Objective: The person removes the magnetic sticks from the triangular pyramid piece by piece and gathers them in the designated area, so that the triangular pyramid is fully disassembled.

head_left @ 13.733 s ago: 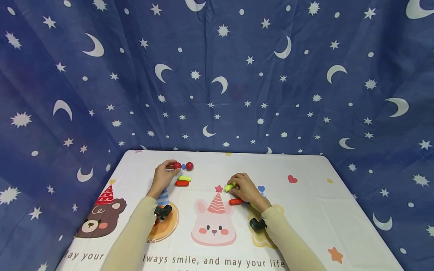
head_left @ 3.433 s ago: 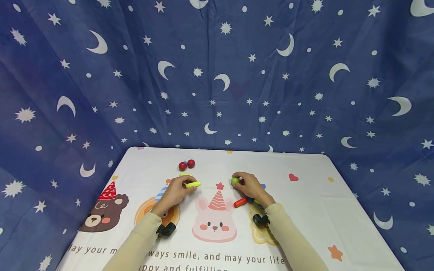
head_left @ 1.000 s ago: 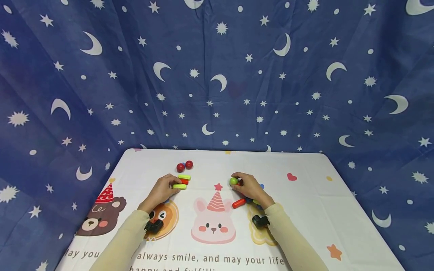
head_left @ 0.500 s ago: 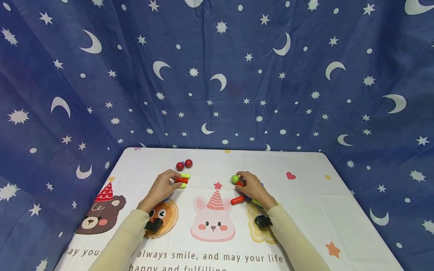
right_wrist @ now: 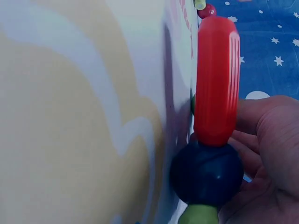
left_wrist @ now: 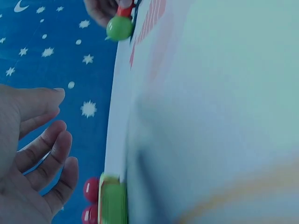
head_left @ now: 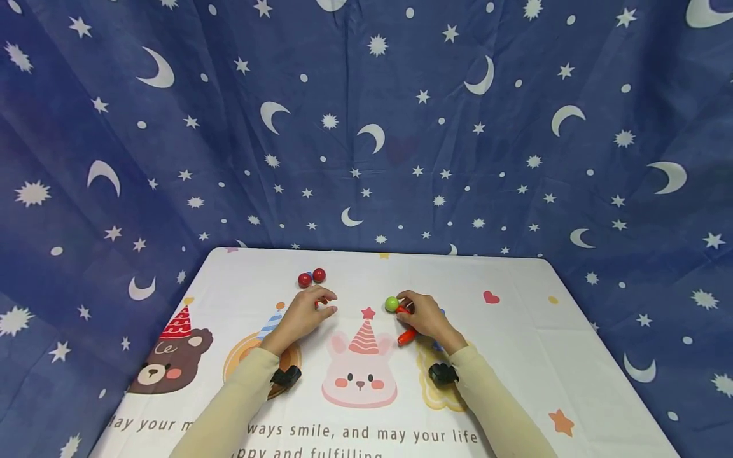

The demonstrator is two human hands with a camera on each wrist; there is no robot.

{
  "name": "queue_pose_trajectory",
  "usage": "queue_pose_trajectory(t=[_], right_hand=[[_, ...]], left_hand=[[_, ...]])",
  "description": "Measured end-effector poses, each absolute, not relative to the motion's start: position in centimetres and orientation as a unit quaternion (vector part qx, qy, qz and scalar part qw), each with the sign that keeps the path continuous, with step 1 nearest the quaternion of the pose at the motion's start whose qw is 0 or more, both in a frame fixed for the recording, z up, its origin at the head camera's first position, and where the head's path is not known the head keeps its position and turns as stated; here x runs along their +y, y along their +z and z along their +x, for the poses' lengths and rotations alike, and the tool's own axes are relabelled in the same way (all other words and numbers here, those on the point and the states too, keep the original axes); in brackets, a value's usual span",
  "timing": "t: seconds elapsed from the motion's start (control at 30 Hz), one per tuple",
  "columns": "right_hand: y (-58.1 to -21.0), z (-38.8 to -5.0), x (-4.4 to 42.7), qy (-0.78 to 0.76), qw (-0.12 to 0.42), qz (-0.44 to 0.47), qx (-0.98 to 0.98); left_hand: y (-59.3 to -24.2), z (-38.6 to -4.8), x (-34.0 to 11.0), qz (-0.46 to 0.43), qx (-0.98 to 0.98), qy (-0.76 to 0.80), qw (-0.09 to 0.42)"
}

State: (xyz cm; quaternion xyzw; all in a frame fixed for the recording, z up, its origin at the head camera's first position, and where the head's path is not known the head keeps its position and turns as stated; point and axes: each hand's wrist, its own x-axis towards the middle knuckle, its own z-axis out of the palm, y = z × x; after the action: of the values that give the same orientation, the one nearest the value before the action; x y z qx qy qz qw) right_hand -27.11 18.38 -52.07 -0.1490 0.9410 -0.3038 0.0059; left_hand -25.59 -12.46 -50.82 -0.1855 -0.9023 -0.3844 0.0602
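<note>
My left hand point(head_left: 300, 316) hovers above the left side of the table with fingers loosely bent; nothing is between them in the left wrist view. Below it lie yellow-green sticks point(left_wrist: 113, 200), mostly covered by the hand in the head view. My right hand point(head_left: 428, 318) pinches a red stick point(head_left: 404, 310) with a light green ball point(head_left: 392, 304) at its tip. Close by, another red stick point(right_wrist: 217, 79) joins a dark blue ball point(right_wrist: 207, 172), which has a green stick point(right_wrist: 199, 214) on its other side. Part of this group is hidden under the right hand.
Two red balls point(head_left: 305, 280) with a small blue piece point(head_left: 310, 275) between them lie behind the left hand. The white printed tablecloth point(head_left: 498, 356) covers the table, and a blue star-patterned curtain point(head_left: 366, 191) hangs behind it.
Earlier my left hand set a yellow-green stick beside the red one; it has now left the sticks and moved right. My right hand stays near its place, the green ball shifting slightly left.
</note>
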Motion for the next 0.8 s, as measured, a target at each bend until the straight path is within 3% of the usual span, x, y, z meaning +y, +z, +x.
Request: queue_pose_trajectory(t=[0.37, 0.8], right_hand=[[-52.3, -27.3, 18.4, -0.308, -0.008, -0.171, 0.936], [-52.4, -27.3, 18.5, -0.287, -0.009, -0.161, 0.944]], left_hand=[[-51.9, -27.2, -7.3, -0.203, -0.867, -0.455, -0.002], [-52.9, -28.1, -4.1, -0.194, -0.861, -0.469, -0.037]])
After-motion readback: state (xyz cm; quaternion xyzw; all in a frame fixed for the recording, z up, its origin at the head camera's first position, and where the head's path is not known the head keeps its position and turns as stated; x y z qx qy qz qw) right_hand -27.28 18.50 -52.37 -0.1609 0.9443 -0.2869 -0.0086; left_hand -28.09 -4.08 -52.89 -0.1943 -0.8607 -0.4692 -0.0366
